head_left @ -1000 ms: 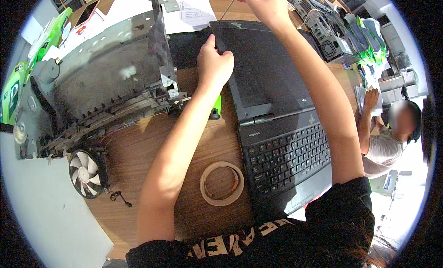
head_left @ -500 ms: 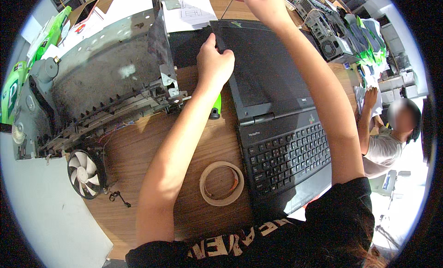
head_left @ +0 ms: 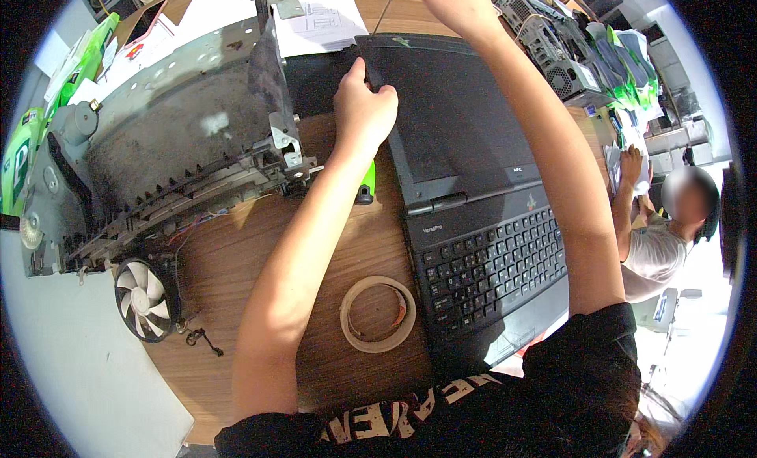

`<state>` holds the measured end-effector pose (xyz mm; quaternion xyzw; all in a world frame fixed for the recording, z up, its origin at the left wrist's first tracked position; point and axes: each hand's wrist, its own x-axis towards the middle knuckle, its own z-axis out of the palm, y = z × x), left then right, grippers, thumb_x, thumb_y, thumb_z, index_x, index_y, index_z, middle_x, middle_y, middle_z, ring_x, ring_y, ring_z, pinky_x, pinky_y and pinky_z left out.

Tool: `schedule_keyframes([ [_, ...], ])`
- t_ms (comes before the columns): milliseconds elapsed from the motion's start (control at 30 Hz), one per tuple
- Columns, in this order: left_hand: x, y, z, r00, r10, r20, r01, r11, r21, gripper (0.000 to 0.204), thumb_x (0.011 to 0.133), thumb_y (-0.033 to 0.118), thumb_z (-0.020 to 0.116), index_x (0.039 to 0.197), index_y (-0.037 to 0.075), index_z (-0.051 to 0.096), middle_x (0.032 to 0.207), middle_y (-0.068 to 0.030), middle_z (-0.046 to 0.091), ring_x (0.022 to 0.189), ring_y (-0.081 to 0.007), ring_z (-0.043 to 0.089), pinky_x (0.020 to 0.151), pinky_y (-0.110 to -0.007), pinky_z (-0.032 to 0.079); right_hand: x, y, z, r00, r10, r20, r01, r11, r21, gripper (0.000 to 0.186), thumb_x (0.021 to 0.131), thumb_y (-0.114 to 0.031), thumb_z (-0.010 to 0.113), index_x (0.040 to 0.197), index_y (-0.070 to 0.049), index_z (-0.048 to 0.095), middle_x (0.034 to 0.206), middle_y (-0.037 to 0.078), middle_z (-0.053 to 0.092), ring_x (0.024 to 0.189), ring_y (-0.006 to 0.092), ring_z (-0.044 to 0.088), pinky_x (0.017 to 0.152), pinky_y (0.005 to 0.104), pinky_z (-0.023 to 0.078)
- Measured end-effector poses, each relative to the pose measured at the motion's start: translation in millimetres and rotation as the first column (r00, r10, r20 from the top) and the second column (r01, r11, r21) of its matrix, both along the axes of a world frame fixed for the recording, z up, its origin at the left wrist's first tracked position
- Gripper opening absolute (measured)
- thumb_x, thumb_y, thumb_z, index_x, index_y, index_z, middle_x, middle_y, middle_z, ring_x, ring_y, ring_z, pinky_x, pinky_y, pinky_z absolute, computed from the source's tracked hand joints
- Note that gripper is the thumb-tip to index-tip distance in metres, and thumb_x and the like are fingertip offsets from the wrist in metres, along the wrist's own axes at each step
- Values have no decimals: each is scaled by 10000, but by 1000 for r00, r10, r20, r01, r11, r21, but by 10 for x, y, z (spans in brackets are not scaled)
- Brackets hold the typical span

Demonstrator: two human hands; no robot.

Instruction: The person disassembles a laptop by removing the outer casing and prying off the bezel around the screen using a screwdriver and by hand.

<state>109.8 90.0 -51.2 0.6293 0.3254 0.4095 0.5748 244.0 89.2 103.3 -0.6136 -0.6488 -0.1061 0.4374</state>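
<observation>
While the left hand (head_left: 365,109) clasps one open black laptop (head_left: 465,119) on the wooden table (head_left: 229,257) by its screen's left edge, the right hand (head_left: 461,7) is cropped, so its grip cannot be told; one thin rod (head_left: 384,13) slants beside it. Farther out are one cardboard ring (head_left: 346,314), one white-bladed fan (head_left: 143,299) and one co-worker (head_left: 656,255).

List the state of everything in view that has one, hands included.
Laptop, open
Laptop screen, dark
Left hand, at the screen's left edge, grip unclear
Right hand, fingers cut off by the frame
Thin-shafted tool, slanted, upper end out of frame
Fan, blades look still
Tan ring, lying flat
</observation>
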Motion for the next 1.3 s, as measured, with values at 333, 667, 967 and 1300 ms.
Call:
schedule_keyframes([
  [333,-13,-5,21,1000,1,29,-1,1000,-14,651,752,57,614,1345,-153,450,1130,-307,645,1058,-344,663,949,-365,488,-118,-93,-117,996,-73,-48,70,996,-60,450,845,-26,667,1210,-81,410,907,182,565,771,329,650,661,390,510],
  [667,-24,5,27,997,-42,69,44,999,-27,663,764,62,622,1354,-166,424,1123,-303,630,1045,-351,655,945,-371,490,-66,-122,-110,996,-85,-41,86,996,21,474,808,-18,673,1196,-79,407,870,191,564,757,336,648,659,398,510],
  [967,-138,-373,423,976,208,71,-209,786,582,656,840,-14,619,1436,-49,348,1259,-241,491,1183,-387,534,1039,-447,429,-248,-933,376,903,20,-429,21,996,89,426,909,-1,627,1248,-74,379,983,111,611,830,190,672,659,304,611],
  [1300,-370,-1108,1352,886,-336,319,183,887,424,378,883,7,696,1247,-36,605,1055,-157,685,886,-148,684,767,-275,572,-466,-2452,893,733,-10,-680,235,942,240,491,921,-19,634,1305,-96,338,921,112,637,767,184,678,657,306,608],
])
